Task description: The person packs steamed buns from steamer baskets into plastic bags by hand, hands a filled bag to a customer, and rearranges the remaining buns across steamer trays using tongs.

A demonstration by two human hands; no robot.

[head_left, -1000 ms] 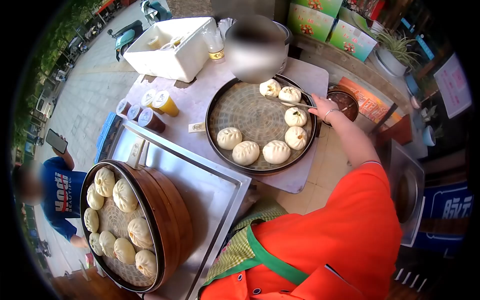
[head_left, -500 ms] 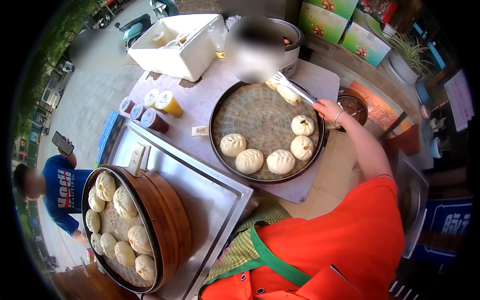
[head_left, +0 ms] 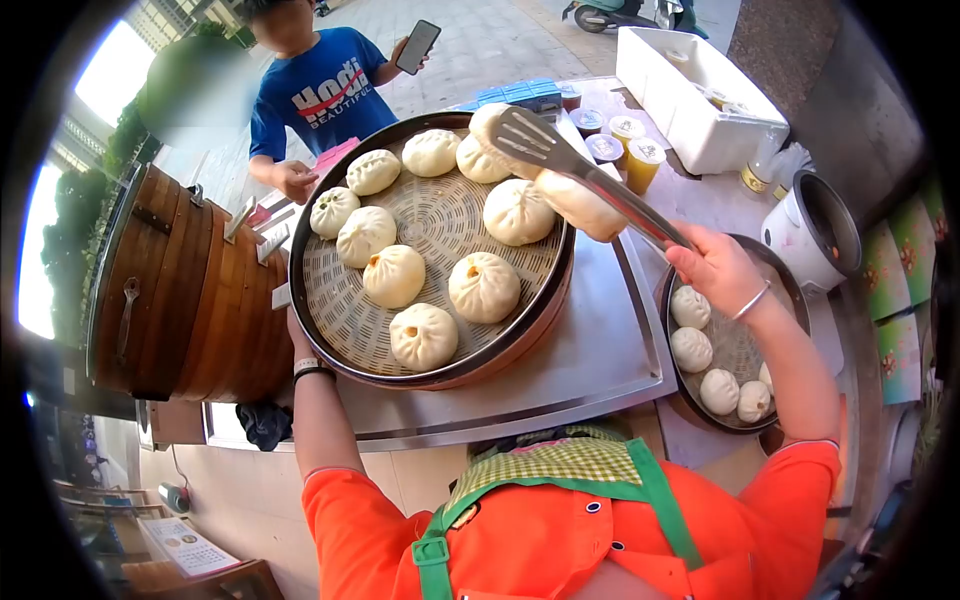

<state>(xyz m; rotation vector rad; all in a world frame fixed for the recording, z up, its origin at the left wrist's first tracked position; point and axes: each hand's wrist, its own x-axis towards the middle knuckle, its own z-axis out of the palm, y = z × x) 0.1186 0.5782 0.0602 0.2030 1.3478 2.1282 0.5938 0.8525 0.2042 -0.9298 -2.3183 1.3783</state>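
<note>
My right hand is closed around the handle of metal tongs. Pale buns show at the slotted jaws: one bun by the tip and another bun lower down, raised over the right rim of a round steamer basket. Several pleated buns sit inside on the woven mat. At the steamer's left side is my left hand, next to a pale handle; its fingers are hidden by the rim.
A stack of wooden steamers stands left. To the right, another round tray holds several buns. Sealed drink cups, a white foam box and a cooker are behind. Opposite, a person in blue holds a phone.
The view has turned left toward the steamer. My right hand has brought the tongs, with buns in them, from the right-hand tray to above this steamer. My left arm has come into view.
</note>
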